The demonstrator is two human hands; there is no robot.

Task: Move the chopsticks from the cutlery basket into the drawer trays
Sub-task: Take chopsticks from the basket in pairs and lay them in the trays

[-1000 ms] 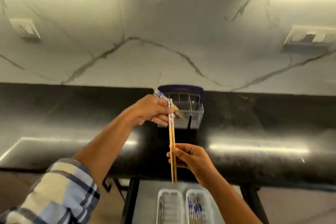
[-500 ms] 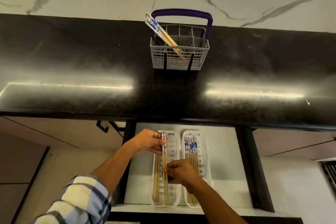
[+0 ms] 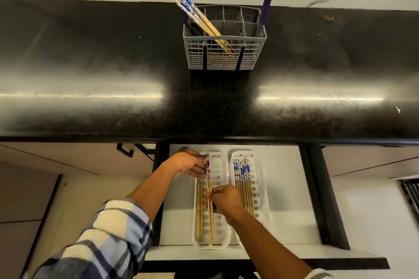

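A second ago the pair of chopsticks hung above the counter; now both hands lower it into the left tray, left hand pinching its patterned end, right hand pinching mid-shaft; beyond them, more wait in the cutlery basket

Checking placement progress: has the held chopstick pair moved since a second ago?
Yes. The pair went from above the counter, before the basket, down into the left tray; both hands grip it.
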